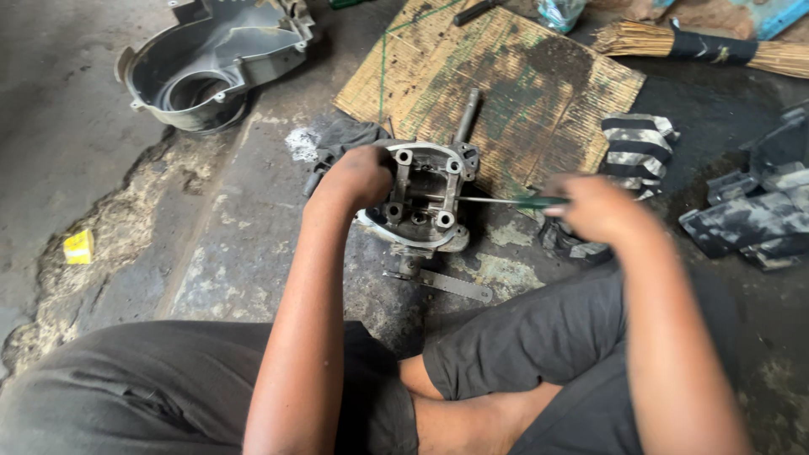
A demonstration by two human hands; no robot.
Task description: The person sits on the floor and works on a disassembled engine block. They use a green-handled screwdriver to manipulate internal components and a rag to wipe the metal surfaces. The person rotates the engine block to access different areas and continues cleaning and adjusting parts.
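Note:
A grey metal engine part [425,198] with several round bolt holes stands on the oily floor in front of my folded legs. My left hand [358,175] grips its left side and steadies it. My right hand [594,208] is shut on a screwdriver [506,201] with a green handle. The thin shaft runs leftward into the middle of the engine part. A flat metal strip [451,284] lies just below the part.
A stained cardboard sheet [506,84] lies behind the part with a metal rod [466,115] on it. A black plastic cover [211,63] sits at the far left, a straw broom [699,46] at top right, dark plastic pieces [754,215] at right, a small yellow box [78,247] at left.

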